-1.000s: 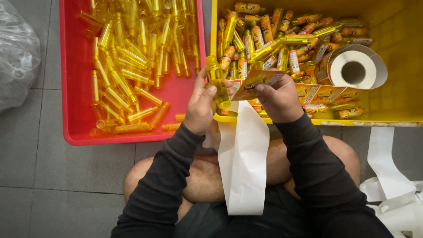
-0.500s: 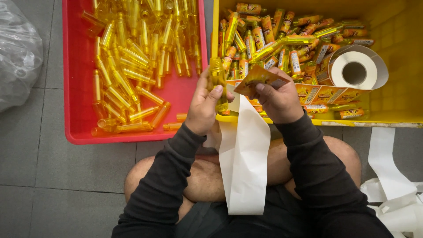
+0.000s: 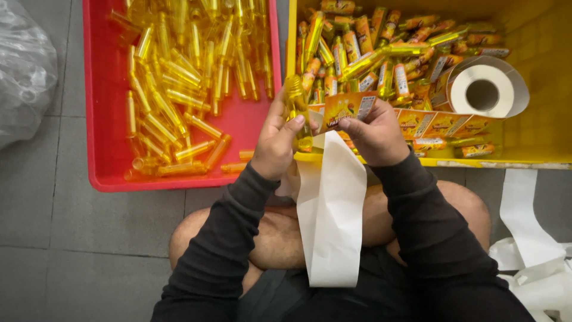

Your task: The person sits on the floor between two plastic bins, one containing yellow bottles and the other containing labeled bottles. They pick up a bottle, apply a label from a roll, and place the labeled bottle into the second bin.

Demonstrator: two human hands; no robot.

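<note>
My left hand (image 3: pixel 275 142) grips a small clear yellow bottle (image 3: pixel 297 110), upright, over the gap between the two bins. My right hand (image 3: pixel 373 136) pinches an orange-and-yellow sticker label (image 3: pixel 344 107) right beside the bottle, its edge close to the bottle's side. A strip of labels (image 3: pixel 438 124) runs from my right hand to a roll of labels (image 3: pixel 484 89) lying in the yellow bin (image 3: pixel 536 156). White backing paper (image 3: pixel 331 214) hangs down from my hands over my crossed legs.
A red bin (image 3: pixel 107 173) at left holds several unlabelled yellow bottles (image 3: pixel 179 77). The yellow bin holds several labelled bottles (image 3: pixel 369 53). A clear plastic bag (image 3: pixel 21 77) lies at far left. Loose white backing paper (image 3: pixel 530 238) piles on the grey floor at right.
My right hand has peeled the label up and turned it flatter toward the bottle. The left hand holds the bottle in nearly the same place.
</note>
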